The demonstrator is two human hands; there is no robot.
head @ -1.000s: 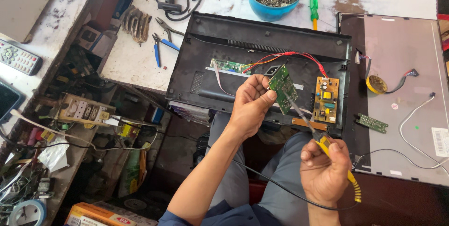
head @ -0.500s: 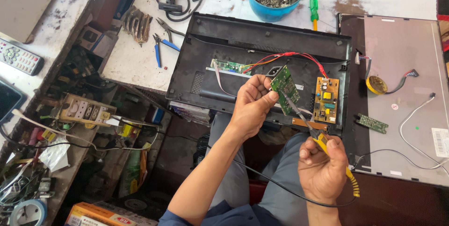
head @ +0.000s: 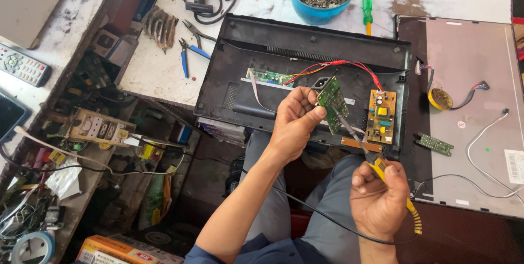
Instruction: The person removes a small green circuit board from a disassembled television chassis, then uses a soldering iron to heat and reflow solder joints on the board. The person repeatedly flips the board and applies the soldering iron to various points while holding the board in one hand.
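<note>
Left hand [head: 295, 125] pinches a green circuit board [head: 332, 99]; right hand [head: 379, 198] grips a yellow-handled soldering iron [head: 382, 168] touching it, above the black casing [head: 305, 78]

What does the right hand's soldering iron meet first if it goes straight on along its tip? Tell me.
The small green circuit board held up by the left hand. The right hand aims the soldering iron at its lower edge; contact is unclear.

Green circuit board [head: 332, 99], yellow-handled soldering iron [head: 382, 171], blue bowl [head: 322, 10], black casing [head: 262, 51], green screwdriver [head: 368, 7].
</note>
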